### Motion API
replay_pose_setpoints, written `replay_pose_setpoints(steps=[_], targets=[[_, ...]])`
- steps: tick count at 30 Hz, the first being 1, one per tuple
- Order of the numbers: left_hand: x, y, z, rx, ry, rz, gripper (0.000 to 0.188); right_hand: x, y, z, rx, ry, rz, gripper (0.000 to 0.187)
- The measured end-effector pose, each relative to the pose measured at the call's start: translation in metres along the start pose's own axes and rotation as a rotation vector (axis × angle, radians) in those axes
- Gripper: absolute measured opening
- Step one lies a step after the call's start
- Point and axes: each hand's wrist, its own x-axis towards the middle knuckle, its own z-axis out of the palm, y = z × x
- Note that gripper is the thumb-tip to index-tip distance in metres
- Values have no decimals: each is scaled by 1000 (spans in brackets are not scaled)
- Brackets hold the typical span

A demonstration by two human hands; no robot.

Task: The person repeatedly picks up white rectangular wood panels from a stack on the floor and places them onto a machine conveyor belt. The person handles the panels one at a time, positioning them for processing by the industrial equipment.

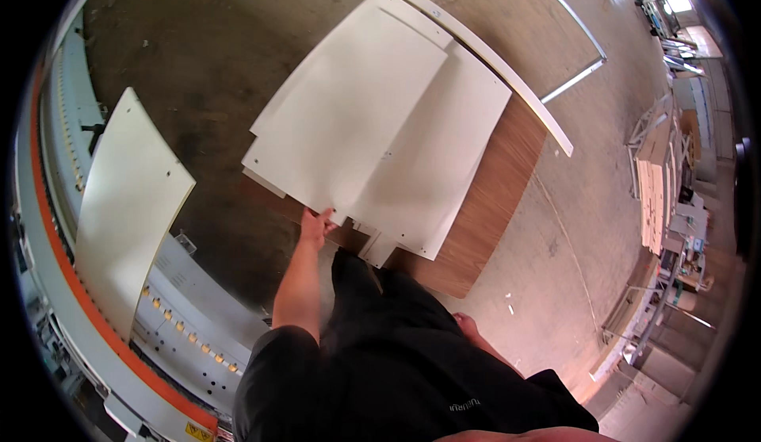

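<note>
My left hand [317,225] is at the near edge of a large white panel [349,101], pinching it close to a small hole at its near corner. This panel overlaps another white panel [444,149] to its right, which also has small holes. Both lie on a stack topped by a brown wood-grain board [499,196]. Down by my right thigh hangs my right hand [466,325], away from the panels. My clothing partly hides it, and its fingers do not show clearly.
A long machine with an orange strip [87,307] and a row of yellowish rollers [182,327] curves along the left. A white panel [131,204] rests on it. A narrow white strip [491,69] lies along the stack's far side. Stacked boards [654,172] stand at the right.
</note>
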Motion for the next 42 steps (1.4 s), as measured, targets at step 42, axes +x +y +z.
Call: replay_pose_setpoints(steps=[42], targets=[[-606,-287,-166,-443,1282,287,52,130,-227,-113,1154,-361,-279,34]])
